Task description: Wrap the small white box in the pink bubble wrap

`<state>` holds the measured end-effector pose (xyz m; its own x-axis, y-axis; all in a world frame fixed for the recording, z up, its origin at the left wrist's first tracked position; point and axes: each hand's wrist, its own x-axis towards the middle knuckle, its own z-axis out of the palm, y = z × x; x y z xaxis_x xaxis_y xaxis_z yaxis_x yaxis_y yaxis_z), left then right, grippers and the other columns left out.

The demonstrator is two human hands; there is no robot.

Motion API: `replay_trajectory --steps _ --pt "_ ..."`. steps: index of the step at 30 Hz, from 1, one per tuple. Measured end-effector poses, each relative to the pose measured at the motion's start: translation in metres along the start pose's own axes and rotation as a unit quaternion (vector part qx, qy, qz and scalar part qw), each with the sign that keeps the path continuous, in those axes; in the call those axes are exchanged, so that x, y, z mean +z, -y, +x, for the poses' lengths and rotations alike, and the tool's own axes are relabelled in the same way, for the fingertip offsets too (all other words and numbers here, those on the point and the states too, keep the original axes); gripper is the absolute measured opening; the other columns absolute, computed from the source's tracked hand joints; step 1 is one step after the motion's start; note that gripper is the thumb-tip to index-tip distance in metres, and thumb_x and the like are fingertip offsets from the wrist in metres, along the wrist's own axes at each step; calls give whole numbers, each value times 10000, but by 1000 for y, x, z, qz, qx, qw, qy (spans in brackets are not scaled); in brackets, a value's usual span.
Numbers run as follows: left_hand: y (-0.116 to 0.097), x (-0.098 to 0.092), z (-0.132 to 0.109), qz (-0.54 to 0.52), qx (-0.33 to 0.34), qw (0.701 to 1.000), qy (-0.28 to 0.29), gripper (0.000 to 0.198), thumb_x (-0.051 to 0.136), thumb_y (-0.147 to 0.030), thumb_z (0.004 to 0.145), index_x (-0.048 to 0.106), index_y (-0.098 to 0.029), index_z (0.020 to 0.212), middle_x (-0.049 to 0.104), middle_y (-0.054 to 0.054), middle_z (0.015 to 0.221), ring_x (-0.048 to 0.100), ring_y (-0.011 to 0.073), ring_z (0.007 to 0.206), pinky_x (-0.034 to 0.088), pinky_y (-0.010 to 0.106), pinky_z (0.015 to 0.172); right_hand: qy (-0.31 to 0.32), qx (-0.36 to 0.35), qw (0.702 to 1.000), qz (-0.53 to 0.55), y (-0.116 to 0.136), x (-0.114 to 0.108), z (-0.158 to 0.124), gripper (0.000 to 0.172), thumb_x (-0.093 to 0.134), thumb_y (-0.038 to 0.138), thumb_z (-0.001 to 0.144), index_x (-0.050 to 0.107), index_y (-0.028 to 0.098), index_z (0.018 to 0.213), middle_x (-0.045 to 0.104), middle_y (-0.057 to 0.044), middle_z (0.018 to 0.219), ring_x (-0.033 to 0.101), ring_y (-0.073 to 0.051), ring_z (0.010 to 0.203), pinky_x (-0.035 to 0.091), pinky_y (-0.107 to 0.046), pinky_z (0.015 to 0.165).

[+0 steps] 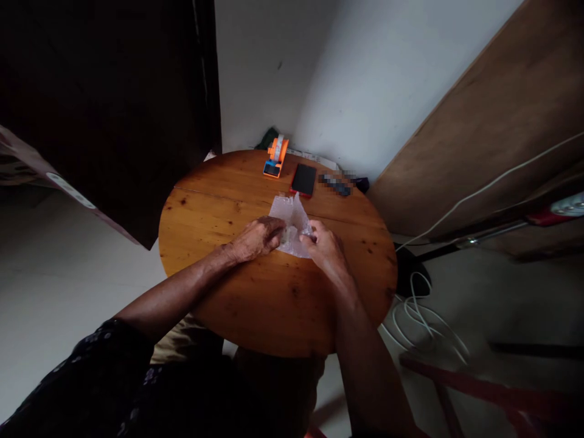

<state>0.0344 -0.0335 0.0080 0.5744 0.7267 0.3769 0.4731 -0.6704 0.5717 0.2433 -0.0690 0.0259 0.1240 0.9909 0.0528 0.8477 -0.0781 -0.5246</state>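
A crumpled, translucent piece of bubble wrap (291,211) lies near the middle of the round wooden table (219,213), its far corner peaking upward. My left hand (261,237) has its fingers curled closed on the wrap's left side. On the right side, my right hand (325,244) pinches the wrap between thumb and fingers. Something may sit inside the folds between my hands, but I cannot make it out.
Toward the table's far edge stand an orange tape dispenser (276,157), a dark-screened device with a red edge (303,179) and a blurred dark object (336,184). White cable (415,310) lies coiled on the floor at right. A wall rises behind the table.
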Motion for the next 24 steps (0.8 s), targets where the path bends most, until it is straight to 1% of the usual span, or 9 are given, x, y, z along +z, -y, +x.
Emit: replay_trajectory --steps 2,4,6,9,12,14,16,20,24 --pt "0 1 1 0 12 1000 -3 330 487 -237 944 694 -164 1190 749 122 1170 697 233 1100 554 360 982 -29 -23 995 88 -2 4 1 411 589 346 823 638 201 1204 663 5 720 570 -171 628 423 -281 595" --pt "1 2 1 5 21 1000 -8 328 485 -230 943 694 -160 1186 746 131 1164 695 237 1090 552 376 979 -51 -47 979 191 -1 10 2 414 601 393 806 633 197 1169 597 37 649 515 -147 577 400 -269 558" --pt "1 3 2 21 30 999 -15 311 493 -236 940 709 -159 1150 745 138 1147 685 247 1091 533 402 996 -58 -58 956 282 4 16 1 412 628 424 778 629 204 1126 576 49 636 496 -135 565 401 -266 545" --pt "2 3 1 47 25 998 -24 295 525 -239 923 726 -185 1133 745 124 1144 646 266 1131 494 440 1027 -55 -44 923 377 14 25 0 390 686 444 741 632 223 1058 584 49 655 505 -124 579 422 -258 535" --pt "1 2 0 54 11 998 -20 314 569 -234 894 730 -203 1162 708 120 1253 602 281 1166 476 468 1044 -38 -13 893 447 20 29 -1 432 752 464 710 642 224 1052 599 50 679 522 -114 574 458 -251 510" --pt "0 0 -1 52 9 998 -18 318 586 -249 888 735 -189 1162 658 137 1327 584 292 1188 471 475 1058 -7 -1 875 484 22 29 -3 490 785 483 693 643 221 1082 627 46 710 543 -113 559 484 -255 484" --pt "-1 -1 -1 43 7 999 -19 317 578 -267 901 735 -172 1159 633 152 1330 584 292 1195 484 459 1052 23 -3 863 505 22 26 -5 534 792 501 698 642 219 1126 680 22 783 572 -118 557 507 -269 476" --pt "3 1 0 4 11 1000 -23 270 566 -274 919 728 -167 1106 674 134 1182 622 263 1119 526 417 998 55 -28 866 497 18 21 -7 574 754 480 752 627 212 1243 748 -64 1000 631 -135 620 521 -281 501" --pt "9 5 2 -36 -6 998 -49 328 631 -212 842 696 -148 1158 683 129 1145 639 243 1090 542 381 970 71 -74 900 424 16 23 -7 647 731 345 733 587 209 1349 732 -90 1115 607 -109 586 474 -252 472"
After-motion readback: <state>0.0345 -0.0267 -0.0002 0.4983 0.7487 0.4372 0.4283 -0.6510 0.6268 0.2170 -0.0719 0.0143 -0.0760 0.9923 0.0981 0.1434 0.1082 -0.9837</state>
